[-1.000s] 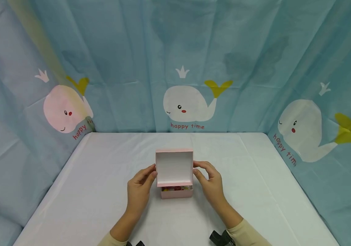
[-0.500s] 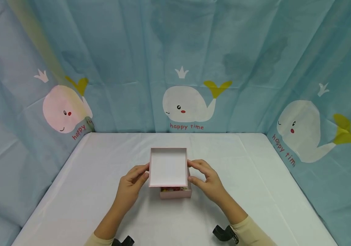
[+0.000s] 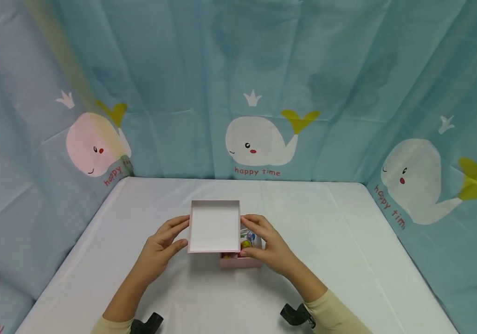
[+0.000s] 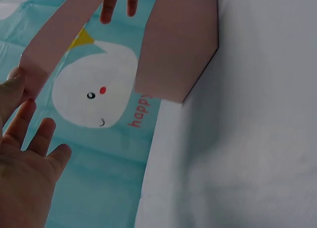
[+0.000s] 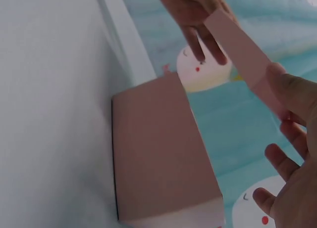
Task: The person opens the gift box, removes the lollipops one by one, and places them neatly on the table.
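- I see the white table [image 3: 347, 241] under a whale-print curtain [image 3: 259, 144].
- Pink box [image 3: 238, 262] sits near the table's middle, sweets showing inside.
- Its square lid [image 3: 215, 226], white inside upward, hangs above and left of the box.
- My left hand [image 3: 159, 241] and right hand [image 3: 269, 243] pinch the lid's opposite side edges; the right is nearer the box.

Lid [image 3: 214, 226] covers box [image 3: 238, 262] left; right strip open; bare table [image 3: 347, 260] around.
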{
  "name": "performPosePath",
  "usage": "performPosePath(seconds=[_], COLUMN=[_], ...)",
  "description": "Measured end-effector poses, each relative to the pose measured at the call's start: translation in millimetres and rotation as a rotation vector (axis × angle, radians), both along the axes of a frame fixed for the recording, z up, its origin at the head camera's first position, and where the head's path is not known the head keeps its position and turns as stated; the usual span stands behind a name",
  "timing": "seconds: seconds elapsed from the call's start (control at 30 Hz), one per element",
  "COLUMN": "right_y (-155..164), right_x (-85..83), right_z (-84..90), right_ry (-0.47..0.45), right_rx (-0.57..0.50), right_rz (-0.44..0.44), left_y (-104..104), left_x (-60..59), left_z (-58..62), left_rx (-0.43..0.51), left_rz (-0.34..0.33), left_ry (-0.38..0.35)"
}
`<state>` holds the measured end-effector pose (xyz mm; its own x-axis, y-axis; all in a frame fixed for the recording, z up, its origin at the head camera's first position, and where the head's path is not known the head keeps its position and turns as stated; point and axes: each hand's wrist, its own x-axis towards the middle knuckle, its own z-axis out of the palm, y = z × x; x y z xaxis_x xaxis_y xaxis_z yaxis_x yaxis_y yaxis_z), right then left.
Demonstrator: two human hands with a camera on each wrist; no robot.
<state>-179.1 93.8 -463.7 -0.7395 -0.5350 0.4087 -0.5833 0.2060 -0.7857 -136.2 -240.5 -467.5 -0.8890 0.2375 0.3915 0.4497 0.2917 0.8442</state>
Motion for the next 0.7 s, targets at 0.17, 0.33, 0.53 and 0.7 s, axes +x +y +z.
performPosePath(seconds=[0.17, 0.33, 0.53, 0.7], right_y=[-11, -28, -52, -75], right_x=[-1.7, -4.6, -5.0, -2.3], right_z=[2.6, 8.1, 10.0, 11.6], right_ry=[-0.044, -0.031, -0.004, 0.034], right_rx=[0.020, 0.043, 0.047, 0.099], right_rz=[-0.020, -0.010, -0.016, -0.025], left_y=[-16, -35, -57, -78], left_x=[0.6, 6.4, 8.2, 14.0], left_z=[3.2, 4.8, 6.6, 7.5], left_rx=[-0.048, -0.094, -0.132, -0.140], left_rz=[-0.036, -0.041, 0.002, 0.034], left_ry=[-0.009, -0.013, -0.017, -0.047])
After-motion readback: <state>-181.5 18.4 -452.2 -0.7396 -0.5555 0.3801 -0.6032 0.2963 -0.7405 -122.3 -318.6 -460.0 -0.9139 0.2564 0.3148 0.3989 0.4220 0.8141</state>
